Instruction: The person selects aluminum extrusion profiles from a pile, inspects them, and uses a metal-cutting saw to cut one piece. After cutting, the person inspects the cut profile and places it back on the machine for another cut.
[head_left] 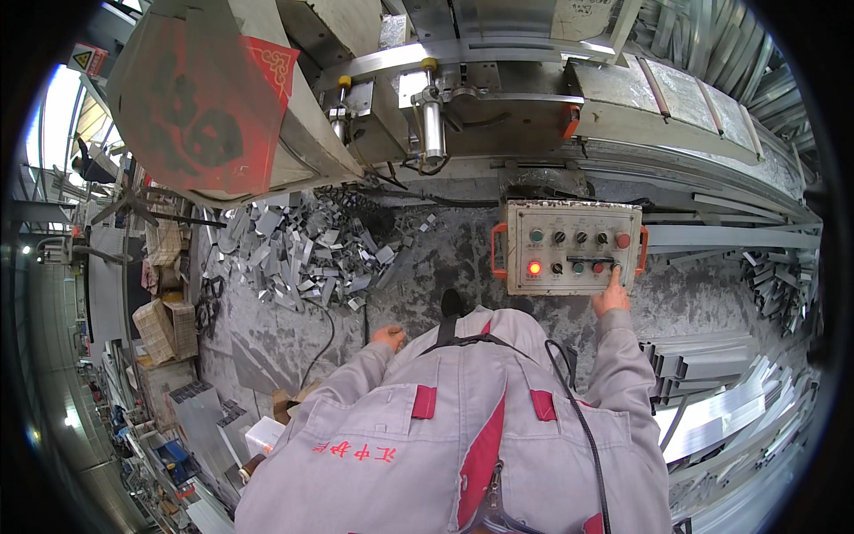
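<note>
My right hand reaches to the control box, with its index finger stretched out onto the button at the lower right of the panel. The other fingers are folded back. On the panel are several knobs and coloured buttons, a glowing red lamp at the lower left and a red mushroom button at the upper right. Orange handles flank the box. My left hand hangs beside my left thigh, its fingers curled in, with nothing visible in them.
Beyond the box runs a large saw-like machine with a metal cylinder and a red-covered housing. Offcuts pile on the floor at left. Metal profiles lie at right. A black cable curves over the floor.
</note>
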A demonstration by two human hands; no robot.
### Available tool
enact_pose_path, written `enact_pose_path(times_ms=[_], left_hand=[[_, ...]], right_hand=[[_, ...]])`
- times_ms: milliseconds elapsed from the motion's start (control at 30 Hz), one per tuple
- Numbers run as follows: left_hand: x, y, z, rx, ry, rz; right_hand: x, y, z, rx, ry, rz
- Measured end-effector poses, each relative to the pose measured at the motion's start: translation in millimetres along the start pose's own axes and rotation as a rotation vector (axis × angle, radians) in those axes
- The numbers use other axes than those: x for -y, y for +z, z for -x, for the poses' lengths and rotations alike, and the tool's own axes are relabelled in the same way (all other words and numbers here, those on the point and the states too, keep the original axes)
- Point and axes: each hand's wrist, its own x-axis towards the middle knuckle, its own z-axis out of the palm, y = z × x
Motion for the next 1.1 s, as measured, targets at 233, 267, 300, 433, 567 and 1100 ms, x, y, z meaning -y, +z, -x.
enact_pose_path(times_ms=[233,267,300,433,567,1100], left_hand=[[2,3,2,0.012,-0.008,0.007],[1,3,3,0.011,-0.01,0.016],[1,2,4,0.014,-0.01,0.018],[-3,1,9,0.017,-0.01,0.013],[-11,-2,14,0.035,-0.027,0.006],[-6,-6,13,0.047,-0.057,0.033]], right_hand=[[-2,3,0,-0.022,-0.028,-0.038],[-2,3,0,-0.014,-0.012,-0.038],[-2,2,1,-0.018,-0.023,-0.036],[-2,2,1,-0.005,-0.023,-0.044],[-2,3,0,-0.01,-0.009,-0.025],[-1,2,3,-0.038,-0.034,-0.056]])
